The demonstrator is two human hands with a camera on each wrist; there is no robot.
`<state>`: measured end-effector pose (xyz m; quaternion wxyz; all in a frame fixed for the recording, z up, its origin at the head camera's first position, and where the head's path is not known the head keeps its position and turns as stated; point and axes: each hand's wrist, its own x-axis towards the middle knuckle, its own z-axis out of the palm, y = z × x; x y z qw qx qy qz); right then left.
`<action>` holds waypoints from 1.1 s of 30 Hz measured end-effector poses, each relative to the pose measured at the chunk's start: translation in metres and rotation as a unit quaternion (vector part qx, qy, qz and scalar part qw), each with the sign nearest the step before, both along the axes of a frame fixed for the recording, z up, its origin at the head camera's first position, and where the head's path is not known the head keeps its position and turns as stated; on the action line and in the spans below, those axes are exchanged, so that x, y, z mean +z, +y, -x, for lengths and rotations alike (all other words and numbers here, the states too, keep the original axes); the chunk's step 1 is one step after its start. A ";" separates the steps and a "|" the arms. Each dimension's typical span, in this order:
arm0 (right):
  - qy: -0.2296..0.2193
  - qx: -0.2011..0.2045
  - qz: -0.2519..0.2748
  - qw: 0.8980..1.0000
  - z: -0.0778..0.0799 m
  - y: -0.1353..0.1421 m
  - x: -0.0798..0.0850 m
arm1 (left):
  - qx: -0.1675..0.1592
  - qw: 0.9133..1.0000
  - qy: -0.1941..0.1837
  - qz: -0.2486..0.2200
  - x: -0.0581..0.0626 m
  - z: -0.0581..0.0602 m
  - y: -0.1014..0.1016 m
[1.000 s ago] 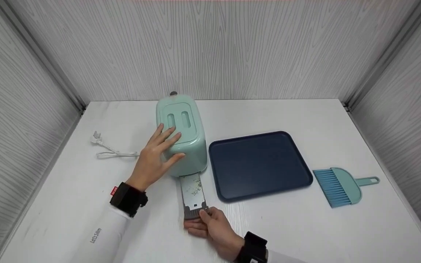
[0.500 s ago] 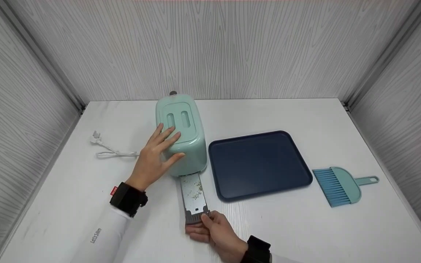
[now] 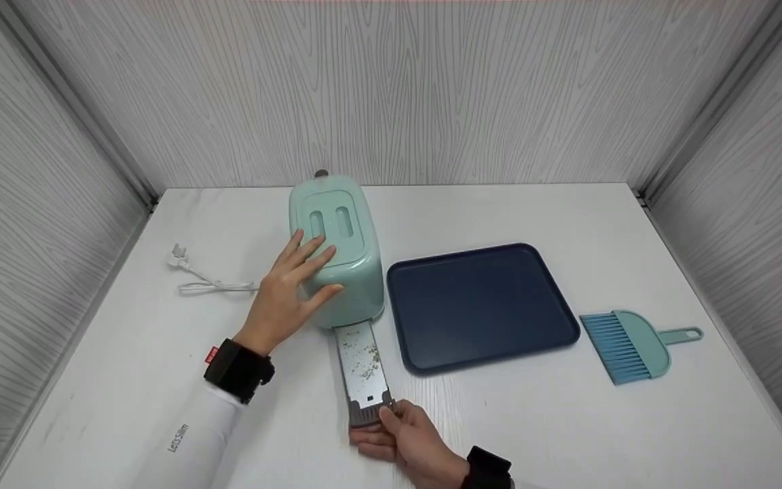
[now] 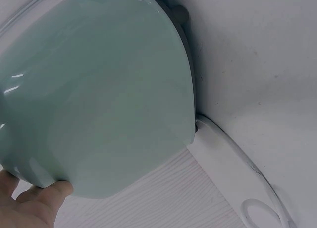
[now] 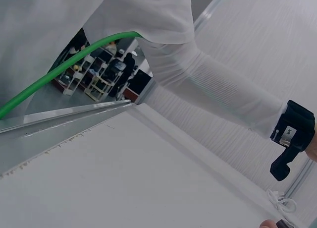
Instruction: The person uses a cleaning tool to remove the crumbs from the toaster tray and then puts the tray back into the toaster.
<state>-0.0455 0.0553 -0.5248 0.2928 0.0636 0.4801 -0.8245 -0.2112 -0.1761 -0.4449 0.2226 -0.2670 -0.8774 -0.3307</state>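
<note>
My right hand point(image 3: 419, 441) had a pinch on a long, narrow, silvery metal tray point(image 3: 361, 380) by its dark grey ribbed end piece point(image 3: 366, 415). My thumb lay over the right corner of that end piece and my other fingers reached beneath it, so the grip was closed down to the thickness of the piece between them. The rest of the tray stretched away ahead of my grip, its far end running in under a glossy mint-green toaster point(image 3: 354, 300) with rounded edges. Small greenish-brown crumbs point(image 3: 367, 368) lay scattered over the metal, out beyond my thumb.

My left hand point(image 3: 284, 293) was spread, its fingers resting on the toaster's top near two long oval recesses, the thumb apart from them at the front edge. The left wrist view showed the fingertips against the mint wall. In the right wrist view only a fingertip and a dark bit showed at the lower edge, too little to read the pinch.

Just right of the toaster, a navy blue tray with rounded corners point(image 3: 482, 309) lay on the white tabletop point(image 3: 540, 421), with a mint-handled, blue-bristled brush point(image 3: 635, 346) near its right edge. A bundled white cord with a plug point(image 3: 218, 286) lay to the toaster's left.
</note>
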 end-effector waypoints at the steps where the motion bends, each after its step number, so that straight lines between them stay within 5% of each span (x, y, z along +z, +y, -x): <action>1: 0.003 0.003 0.002 1.000 -0.001 0.001 0.000 | 0.000 1.000 0.000 0.000 0.000 0.000 0.000; 33: 0.005 0.000 0.004 1.000 -0.011 0.022 0.002 | -0.002 1.000 -0.012 -0.002 0.001 -0.001 0.000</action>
